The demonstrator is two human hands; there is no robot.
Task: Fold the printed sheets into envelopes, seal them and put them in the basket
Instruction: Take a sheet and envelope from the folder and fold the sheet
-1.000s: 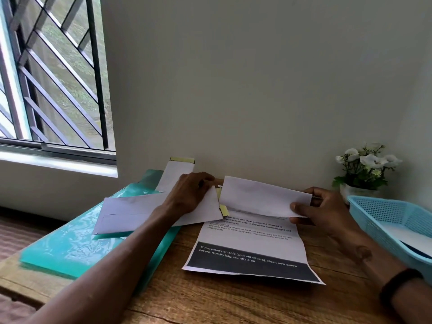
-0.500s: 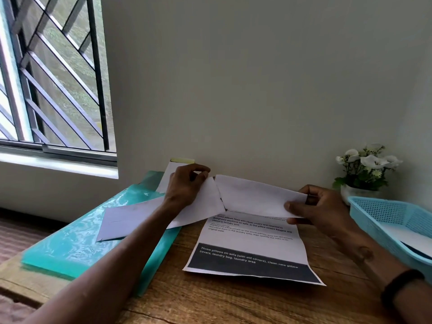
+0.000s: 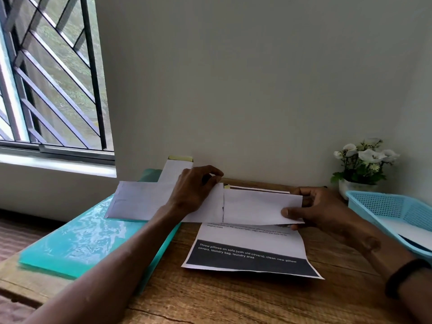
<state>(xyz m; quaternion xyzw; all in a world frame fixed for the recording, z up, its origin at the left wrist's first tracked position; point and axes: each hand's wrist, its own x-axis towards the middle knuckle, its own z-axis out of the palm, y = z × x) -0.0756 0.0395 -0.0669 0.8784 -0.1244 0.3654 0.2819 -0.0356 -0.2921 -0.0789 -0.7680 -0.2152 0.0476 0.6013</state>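
So the folded sheet (image 3: 257, 206) runs left-right, pinched at its right end by the right hand (image 3: 320, 209). Left hand (image 3: 194, 190) grips the envelope (image 3: 140, 202), mouth facing the sheet, edges nearly touching. One printed sheet (image 3: 252, 251) lies flat on the tabletop (image 3: 233, 298); one blue basket (image 3: 383, 206) sits at the right edge.

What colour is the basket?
Light blue basket, seen best in the head view.
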